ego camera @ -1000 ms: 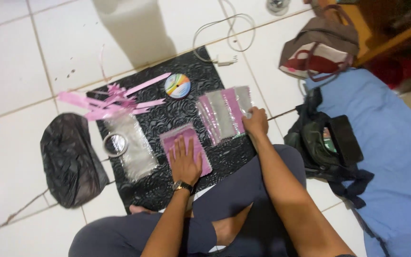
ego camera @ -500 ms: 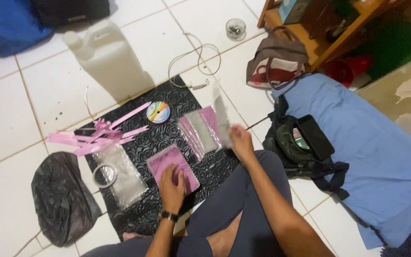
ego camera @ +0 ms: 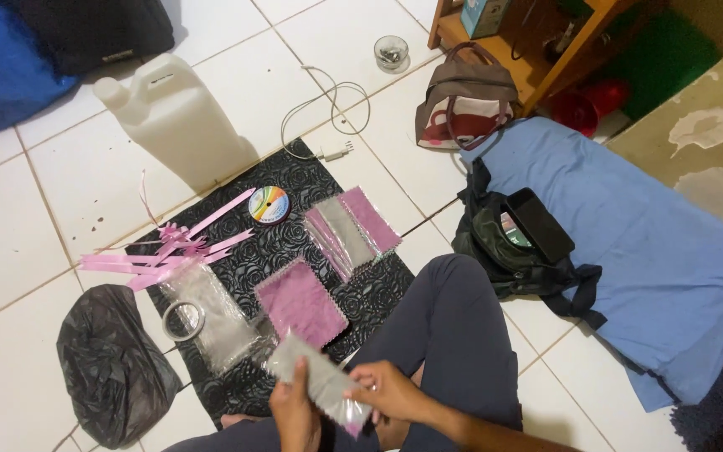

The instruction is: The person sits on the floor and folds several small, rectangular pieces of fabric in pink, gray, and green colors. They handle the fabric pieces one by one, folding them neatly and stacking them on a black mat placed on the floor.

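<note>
I sit on a tiled floor with a black embossed mat (ego camera: 311, 180) before me. Both hands are low in view, over my lap. My left hand (ego camera: 293, 408) and my right hand (ego camera: 385, 391) together hold a clear plastic sleeve (ego camera: 318, 382) with a bit of pink at its lower end. Just beyond the hands a pink cloth square (ego camera: 299, 301) lies on the mat. A stack of pink and grey sleeves (ego camera: 351, 229) lies further right on the mat. A clear sleeve pile (ego camera: 221, 321) with a tape roll (ego camera: 182, 319) lies to the left.
Pink ribbon strips (ego camera: 169, 249) and a rainbow-coloured ribbon reel (ego camera: 268, 204) sit at the mat's far side. A black plastic bag (ego camera: 110, 366) lies left. A white jerrycan (ego camera: 179, 117), a white cable (ego camera: 328, 113), a brown handbag (ego camera: 464, 99), a dark green bag (ego camera: 516, 244) and blue cloth (ego camera: 654, 243) surround it.
My left hand left the pink square and my right hand left the stack. Both came back to my lap holding a clear sleeve. The camera view shifted down and right.
</note>
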